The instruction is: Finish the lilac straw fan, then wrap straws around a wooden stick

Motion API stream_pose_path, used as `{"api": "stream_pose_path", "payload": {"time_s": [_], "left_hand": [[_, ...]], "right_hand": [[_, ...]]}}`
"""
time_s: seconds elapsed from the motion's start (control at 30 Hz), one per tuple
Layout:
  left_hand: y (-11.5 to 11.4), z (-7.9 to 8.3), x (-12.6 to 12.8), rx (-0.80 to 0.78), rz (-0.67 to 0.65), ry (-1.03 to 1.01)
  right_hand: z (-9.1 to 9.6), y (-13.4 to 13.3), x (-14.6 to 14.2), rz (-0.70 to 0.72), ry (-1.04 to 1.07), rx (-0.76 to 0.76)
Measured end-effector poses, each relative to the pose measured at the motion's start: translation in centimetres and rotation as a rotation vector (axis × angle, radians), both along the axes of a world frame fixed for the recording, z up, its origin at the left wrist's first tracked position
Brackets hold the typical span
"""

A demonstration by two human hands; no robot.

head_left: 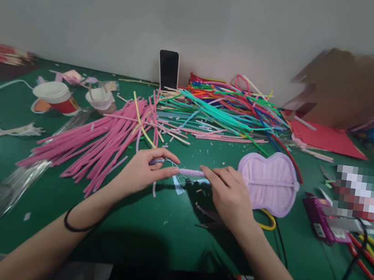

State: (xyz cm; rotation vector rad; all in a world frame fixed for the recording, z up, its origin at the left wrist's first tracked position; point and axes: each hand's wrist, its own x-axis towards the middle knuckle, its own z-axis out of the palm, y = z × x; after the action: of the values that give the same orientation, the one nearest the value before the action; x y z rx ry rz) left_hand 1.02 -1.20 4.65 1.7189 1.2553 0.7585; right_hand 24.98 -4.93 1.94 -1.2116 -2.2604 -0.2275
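My left hand [143, 171] and my right hand [230, 194] hold a short lilac pipe-cleaner stem [191, 172] between them, just above the green table [148, 226]. The left fingers pinch its left end, where a thin loose strand curls out. The right fingers are closed on its right end. That end joins a flat lilac leaf-shaped piece [269, 183] made of wound pipe cleaners, lying on the table to the right of my right hand.
A heap of pink pipe cleaners [104, 143] lies to the left, mixed coloured ones [225, 108] at the back. A phone [168, 69] leans on the wall. Paper cups [56, 97] stand far left. A purple glue gun [323, 217] with cables, red paper [325, 137] and cardboard [348, 88] are right.
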Motion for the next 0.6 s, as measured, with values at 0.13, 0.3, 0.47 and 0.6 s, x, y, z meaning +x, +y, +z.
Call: {"api": "stream_pose_path", "payload": {"time_s": [0.13, 0.3, 0.47, 0.6], "left_hand": [[0.04, -0.04, -0.1, -0.018, 0.004, -0.022], [0.06, -0.08, -0.12, -0.009, 0.003, -0.011], [0.08, -0.19, -0.08, -0.004, -0.007, -0.009], [0.21, -0.15, -0.16, -0.008, -0.014, -0.025]], "right_hand": [[-0.05, -0.05, 0.04, -0.001, 0.016, -0.006], [-0.09, -0.11, 0.02, 0.002, 0.009, -0.007], [-0.08, -0.15, -0.01, 0.005, 0.003, 0.001], [0.06, -0.17, -0.06, 0.014, 0.015, 0.008]]}}
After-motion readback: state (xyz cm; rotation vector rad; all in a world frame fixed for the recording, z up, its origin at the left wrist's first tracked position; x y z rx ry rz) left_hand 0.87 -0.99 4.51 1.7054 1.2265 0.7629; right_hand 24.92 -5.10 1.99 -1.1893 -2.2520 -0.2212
